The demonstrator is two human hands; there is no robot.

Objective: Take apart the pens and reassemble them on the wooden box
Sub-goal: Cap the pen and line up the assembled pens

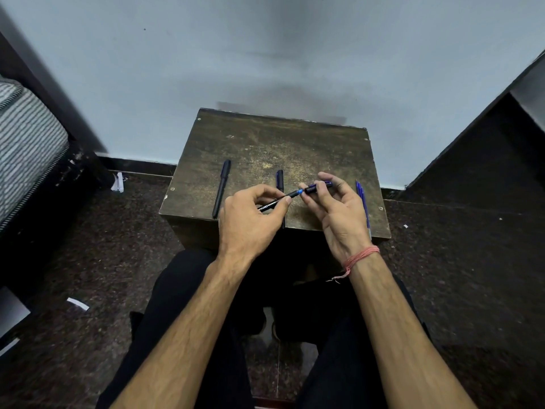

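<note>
Over the worn wooden box (265, 137) at frame centre, the left hand (247, 219) pinches a black pen barrel (272, 204) while the right hand (339, 211) pinches its cap (317, 188) just off the blue tip, so keeping both in line should seat or free it cleanly.

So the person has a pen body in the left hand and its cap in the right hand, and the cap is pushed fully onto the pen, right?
Not quite. The head view shows the cap in the right hand apart from the pen body in the left hand: the blue tip is bare, with a gap before the cap's mouth. The rest is right.
</note>
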